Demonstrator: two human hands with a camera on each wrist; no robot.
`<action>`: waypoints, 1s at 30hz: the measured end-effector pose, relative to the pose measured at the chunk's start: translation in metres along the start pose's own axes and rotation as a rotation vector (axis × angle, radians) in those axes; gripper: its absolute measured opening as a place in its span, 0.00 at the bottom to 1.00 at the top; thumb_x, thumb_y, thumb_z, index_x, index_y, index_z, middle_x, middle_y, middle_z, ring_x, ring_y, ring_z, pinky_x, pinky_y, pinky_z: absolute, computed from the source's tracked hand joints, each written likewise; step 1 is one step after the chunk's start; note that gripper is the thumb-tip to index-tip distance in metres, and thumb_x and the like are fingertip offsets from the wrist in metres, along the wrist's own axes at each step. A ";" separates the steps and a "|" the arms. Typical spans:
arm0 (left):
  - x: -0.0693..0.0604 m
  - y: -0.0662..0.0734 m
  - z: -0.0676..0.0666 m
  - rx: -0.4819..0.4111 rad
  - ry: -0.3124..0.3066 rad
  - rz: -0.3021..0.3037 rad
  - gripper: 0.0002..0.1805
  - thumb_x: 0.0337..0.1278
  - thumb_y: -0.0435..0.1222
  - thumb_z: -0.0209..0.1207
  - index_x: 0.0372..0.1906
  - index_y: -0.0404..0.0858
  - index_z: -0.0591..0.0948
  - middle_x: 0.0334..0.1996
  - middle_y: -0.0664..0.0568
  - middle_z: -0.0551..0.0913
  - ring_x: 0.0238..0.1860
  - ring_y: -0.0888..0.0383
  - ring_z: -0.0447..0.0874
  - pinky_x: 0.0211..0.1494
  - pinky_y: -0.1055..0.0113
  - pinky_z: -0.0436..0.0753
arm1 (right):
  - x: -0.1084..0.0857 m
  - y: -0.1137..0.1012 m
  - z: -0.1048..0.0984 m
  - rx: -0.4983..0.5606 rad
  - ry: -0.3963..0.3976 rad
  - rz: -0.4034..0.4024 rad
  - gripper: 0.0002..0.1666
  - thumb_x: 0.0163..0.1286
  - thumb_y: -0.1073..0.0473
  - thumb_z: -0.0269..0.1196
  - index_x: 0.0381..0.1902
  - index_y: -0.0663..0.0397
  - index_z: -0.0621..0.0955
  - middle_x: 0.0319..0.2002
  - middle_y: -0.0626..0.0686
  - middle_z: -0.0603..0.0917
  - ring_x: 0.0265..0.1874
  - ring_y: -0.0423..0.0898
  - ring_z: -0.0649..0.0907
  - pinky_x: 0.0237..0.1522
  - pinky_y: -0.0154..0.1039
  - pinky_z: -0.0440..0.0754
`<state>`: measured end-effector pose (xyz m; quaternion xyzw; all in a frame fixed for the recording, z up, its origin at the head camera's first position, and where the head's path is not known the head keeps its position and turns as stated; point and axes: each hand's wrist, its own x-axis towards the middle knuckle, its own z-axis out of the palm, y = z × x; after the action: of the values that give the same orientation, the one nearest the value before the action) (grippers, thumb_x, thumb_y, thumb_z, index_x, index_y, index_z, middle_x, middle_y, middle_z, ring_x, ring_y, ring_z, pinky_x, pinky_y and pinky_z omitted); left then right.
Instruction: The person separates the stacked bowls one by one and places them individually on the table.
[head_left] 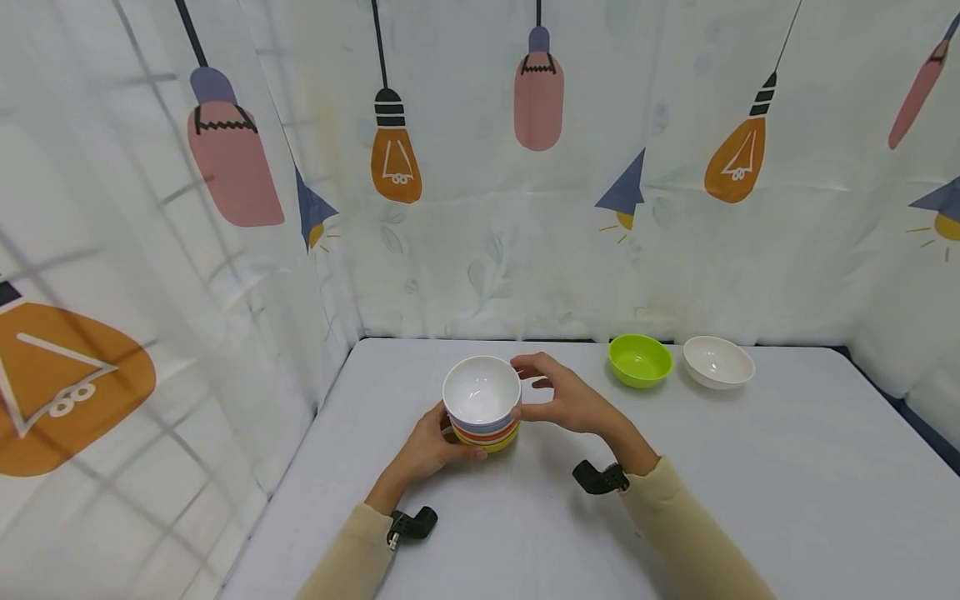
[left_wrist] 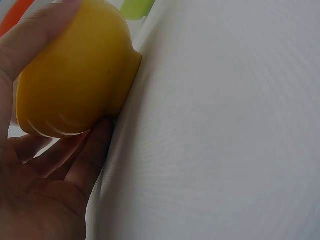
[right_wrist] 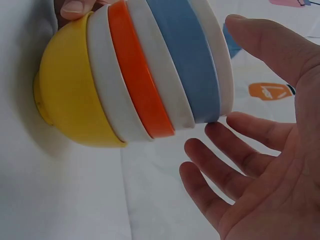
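The back wall is pale cloth (head_left: 465, 250) with lamps (head_left: 396, 162) on it, and a white table (head_left: 810, 467) fills the bottom of the frame. In the head view, a stack (head_left: 482, 398) of 6 bowls is just below the middle. It looks upright, top open to the ceiling, so its long axis goes up from the table. The left hand (head_left: 431, 446) grips it low. The right hand (head_left: 566, 400) is spread beside its upper right. A green bowl (head_left: 640, 361) and a white bowl (head_left: 717, 362) sit farther right.

In the left wrist view, thumb and fingers hold the yellow bowl (left_wrist: 80, 75), upper left.

In the right wrist view, the stack runs sideways, foot left, open top right. The fingers are apart; I can't tell how firmly they touch. The bowls look hard, smooth and a bit slippery, and might chip. Best hold: 1 hand low, 1 by the rims.
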<state>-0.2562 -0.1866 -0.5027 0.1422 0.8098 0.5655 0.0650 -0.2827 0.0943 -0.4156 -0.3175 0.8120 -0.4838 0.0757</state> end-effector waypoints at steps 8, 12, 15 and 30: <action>0.000 -0.001 0.001 0.008 0.003 0.030 0.51 0.39 0.39 0.83 0.72 0.47 0.69 0.63 0.51 0.80 0.63 0.53 0.80 0.68 0.54 0.78 | 0.003 0.002 0.012 0.010 0.009 0.026 0.48 0.61 0.50 0.76 0.74 0.50 0.66 0.70 0.53 0.70 0.68 0.55 0.74 0.72 0.61 0.71; 0.001 -0.002 0.000 0.013 0.003 0.042 0.51 0.39 0.39 0.83 0.72 0.48 0.69 0.63 0.52 0.80 0.63 0.54 0.79 0.68 0.55 0.78 | 0.004 0.001 0.018 0.009 0.017 0.031 0.52 0.60 0.49 0.77 0.76 0.50 0.64 0.69 0.54 0.68 0.67 0.55 0.74 0.72 0.59 0.72; 0.000 -0.002 0.000 0.018 0.003 0.043 0.51 0.39 0.39 0.83 0.72 0.48 0.69 0.63 0.52 0.80 0.63 0.54 0.79 0.68 0.54 0.78 | 0.006 0.000 0.023 0.000 0.032 0.035 0.54 0.59 0.49 0.78 0.76 0.50 0.63 0.69 0.54 0.68 0.67 0.55 0.73 0.72 0.58 0.73; -0.001 0.001 0.000 0.027 0.004 0.036 0.50 0.40 0.39 0.82 0.72 0.47 0.69 0.64 0.51 0.79 0.64 0.52 0.78 0.68 0.54 0.78 | 0.009 0.000 0.044 0.003 0.110 0.056 0.59 0.54 0.46 0.80 0.77 0.46 0.61 0.69 0.54 0.65 0.66 0.51 0.73 0.68 0.53 0.74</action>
<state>-0.2553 -0.1869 -0.5022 0.1563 0.8148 0.5559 0.0514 -0.2709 0.0567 -0.4370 -0.2674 0.8230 -0.4992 0.0450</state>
